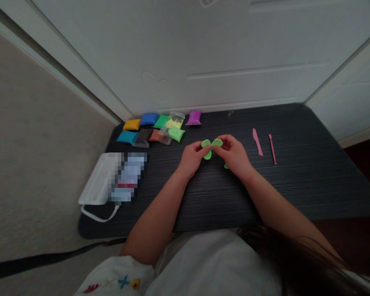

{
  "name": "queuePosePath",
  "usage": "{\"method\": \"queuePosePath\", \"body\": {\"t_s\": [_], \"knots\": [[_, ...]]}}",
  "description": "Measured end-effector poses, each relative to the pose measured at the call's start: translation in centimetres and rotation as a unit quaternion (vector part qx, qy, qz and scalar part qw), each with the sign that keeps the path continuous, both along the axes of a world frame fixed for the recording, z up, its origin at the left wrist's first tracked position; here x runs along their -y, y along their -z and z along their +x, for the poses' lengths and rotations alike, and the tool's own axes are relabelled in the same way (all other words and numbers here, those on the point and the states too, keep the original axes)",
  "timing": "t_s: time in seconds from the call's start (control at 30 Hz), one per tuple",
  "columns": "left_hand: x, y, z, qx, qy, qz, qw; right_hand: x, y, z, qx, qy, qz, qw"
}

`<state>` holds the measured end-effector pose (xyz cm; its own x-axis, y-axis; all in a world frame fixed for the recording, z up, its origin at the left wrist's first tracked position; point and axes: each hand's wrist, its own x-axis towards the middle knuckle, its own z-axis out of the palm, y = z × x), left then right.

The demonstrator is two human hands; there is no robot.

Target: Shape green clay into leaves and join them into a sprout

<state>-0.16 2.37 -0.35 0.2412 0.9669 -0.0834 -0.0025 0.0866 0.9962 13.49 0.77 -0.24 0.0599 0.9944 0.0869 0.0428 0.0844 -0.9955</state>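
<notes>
Between my two hands is a light green clay piece (207, 156) shaped like a clover with three rounded leaves. My left hand (191, 158) pinches it from the left, thumb and fingers at the left leaf. From the other side my right hand (234, 154) has its thumb and forefinger closed on the right leaf, near the centre. A small light green bit (226, 166) shows on the table just under my right hand, partly hidden by it. The clover is held above the dark table (209, 205).
Several coloured clay packets (149, 119) lie at the back left, with a purple packet (194, 118) beside them. A pink plastic knife (257, 142) and a thin pink stick tool (272, 149) lie to the right. A white power bank (100, 179) and cable, next to a blurred-out phone, lie at left.
</notes>
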Motion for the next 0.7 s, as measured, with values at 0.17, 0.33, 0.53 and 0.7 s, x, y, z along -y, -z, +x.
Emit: {"method": "queuePosePath", "body": {"t_s": [0.17,0.33,0.53,0.7], "knots": [[0.13,-0.06,0.09,-0.008,-0.007,0.015,1.0,0.05,0.05,-0.12,-0.003,0.001,0.002,1.0],[0.06,0.04,-0.02,0.014,0.006,0.012,1.0,0.08,-0.04,-0.19,-0.017,0.01,0.004,1.0],[-0.06,0.35,-0.01,0.079,0.027,-0.035,0.996,-0.01,0.15,-0.06,-0.01,0.021,0.005,1.0],[-0.24,0.6,-0.12,0.089,0.024,-0.045,0.995,0.05,0.07,0.0,0.002,0.015,0.004,1.0]]}}
